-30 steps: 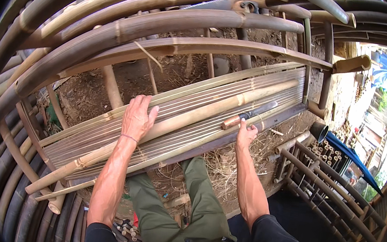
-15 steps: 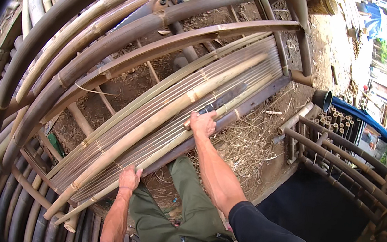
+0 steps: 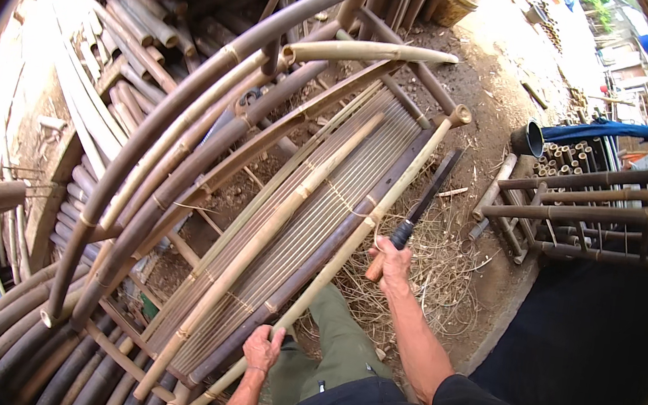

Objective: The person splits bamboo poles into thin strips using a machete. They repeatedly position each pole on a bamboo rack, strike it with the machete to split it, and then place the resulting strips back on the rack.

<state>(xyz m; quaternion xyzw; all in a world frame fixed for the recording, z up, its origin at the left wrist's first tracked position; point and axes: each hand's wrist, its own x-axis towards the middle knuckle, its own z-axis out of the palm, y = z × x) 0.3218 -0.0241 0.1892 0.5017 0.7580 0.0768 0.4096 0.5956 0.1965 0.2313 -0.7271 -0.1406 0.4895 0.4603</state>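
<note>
My left hand [image 3: 264, 347] is closed around a long, pale bamboo pole [image 3: 346, 251] near its lower end. The pole slants up to the right, along the near side of a bamboo bench. In my right hand [image 3: 393, 261] is a machete [image 3: 424, 202], held by its wooden handle with a black wrapped part. Its dark blade points up and away, just right of the pole. The bench's slatted seat [image 3: 287, 242] lies beyond the pole, bordered by a dark rail [image 3: 308, 269]. A second light bamboo pole [image 3: 296, 199] rests lengthwise on the slats.
Curved bamboo rails [image 3: 178, 136] rise on the bench's far side. Thin bamboo shavings [image 3: 435, 289] litter the ground right of my legs. Another bamboo frame [image 3: 606, 213] stands at the right, near a dark bucket [image 3: 527, 138]. Cut bamboo [image 3: 129, 41] is piled at the far left.
The held pole has moved off the slats to the bench's near side. The machete has come from over the seat to the pole's right. My view has shifted too.
</note>
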